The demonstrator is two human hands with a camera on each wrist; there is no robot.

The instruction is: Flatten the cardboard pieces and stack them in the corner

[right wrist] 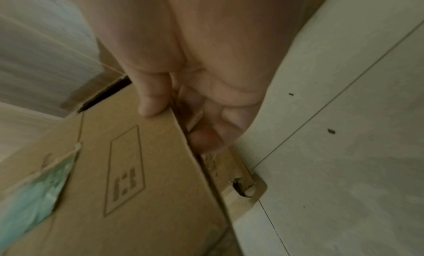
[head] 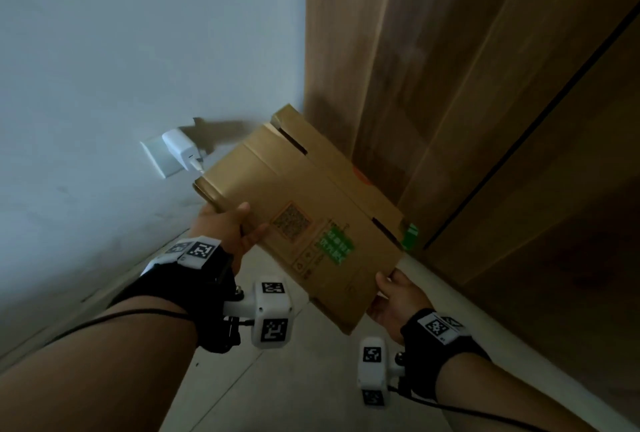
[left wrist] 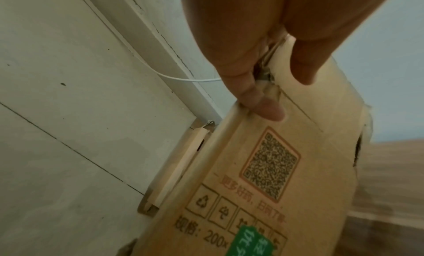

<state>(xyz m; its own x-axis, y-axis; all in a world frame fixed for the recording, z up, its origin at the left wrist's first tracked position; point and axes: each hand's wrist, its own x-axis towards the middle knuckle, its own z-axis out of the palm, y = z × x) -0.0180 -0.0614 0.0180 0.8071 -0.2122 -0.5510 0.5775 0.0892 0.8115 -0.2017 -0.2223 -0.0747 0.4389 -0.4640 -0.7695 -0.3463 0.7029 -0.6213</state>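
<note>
I see flattened cardboard box (head: 304, 213) held in air, tilted, above tiled floor (head: 298, 383), near corner where pale wall (head: 121, 51) meets wooden panel (head: 467, 68). Left hand (head: 230, 229) pinches near-left edge, thumb on top. Right hand (head: 393, 298) pinches near-right corner, fingers underneath. Another flattened piece (left wrist: 174, 171) lies on floor below. Charger (head: 180, 149) plugged into wall socket. My judgement: carrying step underway; next, lower box squarely onto lying piece, clear of white cable (left wrist: 179, 78).
</note>
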